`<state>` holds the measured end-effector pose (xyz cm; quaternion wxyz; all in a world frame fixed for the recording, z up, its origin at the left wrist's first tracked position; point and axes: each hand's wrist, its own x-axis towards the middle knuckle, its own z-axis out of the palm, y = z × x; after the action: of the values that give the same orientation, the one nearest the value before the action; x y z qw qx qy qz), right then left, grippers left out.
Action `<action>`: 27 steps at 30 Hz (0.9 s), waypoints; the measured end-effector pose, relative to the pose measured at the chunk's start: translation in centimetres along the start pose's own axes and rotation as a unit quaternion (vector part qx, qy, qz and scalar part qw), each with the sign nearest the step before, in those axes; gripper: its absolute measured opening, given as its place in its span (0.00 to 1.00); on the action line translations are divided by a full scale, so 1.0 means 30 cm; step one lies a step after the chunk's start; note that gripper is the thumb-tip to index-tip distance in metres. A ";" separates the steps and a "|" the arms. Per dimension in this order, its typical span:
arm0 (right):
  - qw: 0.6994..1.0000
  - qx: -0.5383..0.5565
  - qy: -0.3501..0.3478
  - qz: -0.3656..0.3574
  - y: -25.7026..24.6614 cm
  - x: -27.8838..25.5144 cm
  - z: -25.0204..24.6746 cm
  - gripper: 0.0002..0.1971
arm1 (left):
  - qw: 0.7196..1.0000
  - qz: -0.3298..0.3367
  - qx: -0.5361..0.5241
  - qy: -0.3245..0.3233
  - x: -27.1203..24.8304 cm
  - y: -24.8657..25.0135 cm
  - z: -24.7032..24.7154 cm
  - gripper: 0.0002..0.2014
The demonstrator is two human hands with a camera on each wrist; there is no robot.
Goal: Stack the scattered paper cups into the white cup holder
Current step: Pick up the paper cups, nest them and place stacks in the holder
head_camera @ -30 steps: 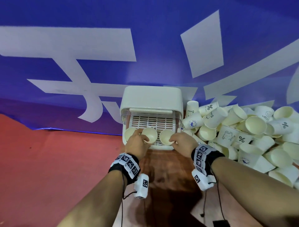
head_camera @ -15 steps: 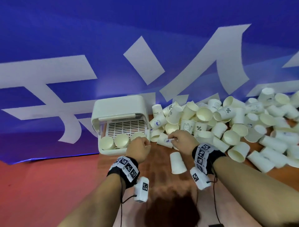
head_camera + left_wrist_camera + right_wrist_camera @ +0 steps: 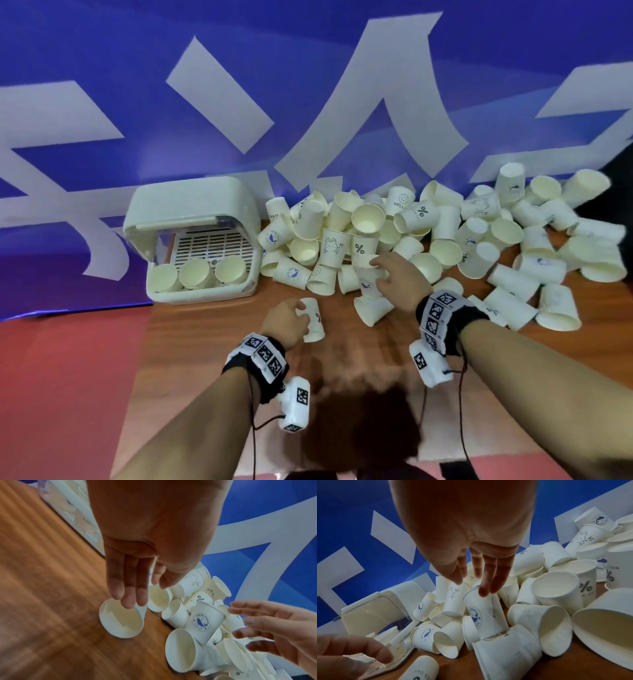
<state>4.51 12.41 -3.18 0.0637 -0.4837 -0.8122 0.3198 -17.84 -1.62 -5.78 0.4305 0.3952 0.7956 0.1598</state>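
The left hand (image 3: 287, 323), which was at the holder, now has its grip curled round a lone white paper cup (image 3: 313, 323) on the wooden surface (image 3: 359, 370). Beyond, the right hand (image 3: 397, 279), fingers spread, touches a whale-printed white paper cup (image 3: 485, 613) in the pile; the boxy white plastic cup holder (image 3: 191, 240) lies farther left.

paper cups (image 3: 442, 236): heaped, mostly toppled | white cup holder (image 3: 195, 212): open, three stacks

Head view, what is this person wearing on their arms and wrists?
Bare forearms, no sleeves. Each wrist has a black band tiled with white squares carrying black-and-white square markers. A small white boxy camera unit with a marker hangs under each wrist, and thin black cables trail back.
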 end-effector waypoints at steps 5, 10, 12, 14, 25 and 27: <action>1.000 -0.005 -0.021 -0.022 0.069 0.017 0.018 0.27 | 0.997 -0.055 -0.053 0.008 -0.011 -0.028 0.101 0.25; 0.998 -0.003 -0.036 -0.044 0.110 0.026 0.051 0.29 | 0.975 -0.116 -0.188 0.014 -0.049 -0.004 0.164 0.25; 0.998 -0.006 -0.043 -0.043 0.113 0.022 0.057 0.29 | 0.963 -0.132 -0.234 0.010 -0.048 -0.003 0.184 0.26; 0.998 -0.011 -0.039 -0.042 0.113 0.025 0.060 0.30 | 0.953 -0.135 -0.270 0.011 -0.051 -0.003 0.192 0.27; 0.999 -0.027 -0.032 -0.023 0.098 0.035 0.068 0.25 | 0.918 -0.141 -0.364 0.062 -0.028 -0.038 0.181 0.27; 0.999 -0.034 -0.033 -0.019 0.086 0.036 0.067 0.25 | 0.919 -0.136 -0.363 0.067 -0.022 -0.049 0.169 0.26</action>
<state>5.03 13.23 -6.49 0.0261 -0.4594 -0.8333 0.3065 -14.23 -3.49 -9.22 0.5077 0.0879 0.7558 0.4041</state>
